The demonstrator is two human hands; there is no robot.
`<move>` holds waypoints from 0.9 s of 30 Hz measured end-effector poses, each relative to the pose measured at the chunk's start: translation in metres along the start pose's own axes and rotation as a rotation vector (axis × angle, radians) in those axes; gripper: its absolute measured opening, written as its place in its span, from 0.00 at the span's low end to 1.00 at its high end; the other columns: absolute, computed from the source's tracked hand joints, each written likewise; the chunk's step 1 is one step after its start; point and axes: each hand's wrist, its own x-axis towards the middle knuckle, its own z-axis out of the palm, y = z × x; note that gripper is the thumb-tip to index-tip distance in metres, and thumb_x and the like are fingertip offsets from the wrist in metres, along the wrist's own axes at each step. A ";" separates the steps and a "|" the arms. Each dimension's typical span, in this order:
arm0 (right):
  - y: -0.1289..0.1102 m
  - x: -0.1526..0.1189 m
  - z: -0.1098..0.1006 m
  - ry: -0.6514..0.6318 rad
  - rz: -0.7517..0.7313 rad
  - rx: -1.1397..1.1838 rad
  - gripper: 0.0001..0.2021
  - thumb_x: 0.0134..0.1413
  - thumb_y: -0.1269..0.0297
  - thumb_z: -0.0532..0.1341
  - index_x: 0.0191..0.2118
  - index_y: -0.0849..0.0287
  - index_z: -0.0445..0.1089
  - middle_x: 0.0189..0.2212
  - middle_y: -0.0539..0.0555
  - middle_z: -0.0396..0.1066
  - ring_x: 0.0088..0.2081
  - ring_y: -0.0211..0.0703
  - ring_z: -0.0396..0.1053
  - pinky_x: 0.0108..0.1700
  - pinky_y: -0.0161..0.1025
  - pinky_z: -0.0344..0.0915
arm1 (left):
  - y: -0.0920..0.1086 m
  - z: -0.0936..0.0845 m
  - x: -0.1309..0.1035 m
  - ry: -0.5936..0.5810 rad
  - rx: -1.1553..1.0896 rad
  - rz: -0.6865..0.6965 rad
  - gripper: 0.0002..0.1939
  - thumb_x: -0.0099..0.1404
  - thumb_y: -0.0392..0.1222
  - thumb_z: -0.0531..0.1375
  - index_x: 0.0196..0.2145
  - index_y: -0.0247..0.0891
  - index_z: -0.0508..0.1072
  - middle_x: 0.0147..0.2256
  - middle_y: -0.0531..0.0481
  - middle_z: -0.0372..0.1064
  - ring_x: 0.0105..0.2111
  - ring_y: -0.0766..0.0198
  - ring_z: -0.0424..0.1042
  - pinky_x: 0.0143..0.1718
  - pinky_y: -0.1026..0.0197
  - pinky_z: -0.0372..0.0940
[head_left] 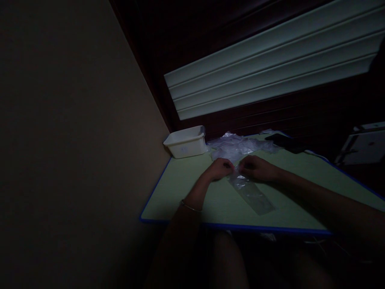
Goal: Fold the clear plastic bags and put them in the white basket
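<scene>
A clear plastic bag point(255, 196) lies slantwise over the pale green table, its upper end between my hands. My left hand point(221, 168) pinches one side of that upper end. On the other side, my right hand point(255, 167) pinches the bag with its fingers pressed together. Shiny creases show in the plastic just below my fingertips. Behind both hands spreads a loose pile of clear plastic bags point(233, 145). The scene is dim, and fine detail at the fingertips is hard to see.
A white rectangular bin point(186, 144) stands at the table's back left, by the wall. A dark object point(285, 143) with a white cable lies at the back right. Blue edging point(264, 228) borders the table point(180, 192).
</scene>
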 end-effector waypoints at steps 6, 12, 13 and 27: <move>-0.004 -0.003 0.000 -0.018 0.088 0.179 0.10 0.44 0.58 0.64 0.29 0.60 0.70 0.24 0.52 0.70 0.27 0.41 0.65 0.29 0.37 0.60 | 0.006 -0.001 -0.003 -0.012 -0.096 0.031 0.04 0.54 0.34 0.61 0.29 0.30 0.74 0.27 0.49 0.70 0.29 0.68 0.66 0.34 0.64 0.61; -0.016 -0.005 -0.005 0.046 0.183 0.374 0.11 0.43 0.58 0.64 0.28 0.60 0.67 0.20 0.49 0.66 0.21 0.35 0.59 0.24 0.36 0.54 | 0.010 0.000 0.000 0.104 -0.301 -0.062 0.07 0.58 0.38 0.62 0.34 0.30 0.72 0.28 0.50 0.69 0.25 0.72 0.65 0.30 0.66 0.60; -0.016 -0.004 -0.006 0.076 0.202 0.416 0.11 0.43 0.58 0.64 0.28 0.60 0.67 0.20 0.49 0.65 0.20 0.35 0.58 0.23 0.36 0.54 | 0.011 0.000 0.001 0.143 -0.353 -0.100 0.09 0.59 0.40 0.62 0.35 0.31 0.71 0.29 0.50 0.69 0.25 0.72 0.65 0.29 0.66 0.60; -0.006 0.000 -0.010 0.243 0.189 0.595 0.14 0.45 0.52 0.67 0.30 0.58 0.69 0.25 0.51 0.68 0.26 0.39 0.63 0.29 0.37 0.59 | 0.002 0.003 0.001 0.039 -0.523 -0.165 0.10 0.53 0.40 0.66 0.31 0.30 0.75 0.26 0.49 0.71 0.21 0.73 0.65 0.23 0.67 0.58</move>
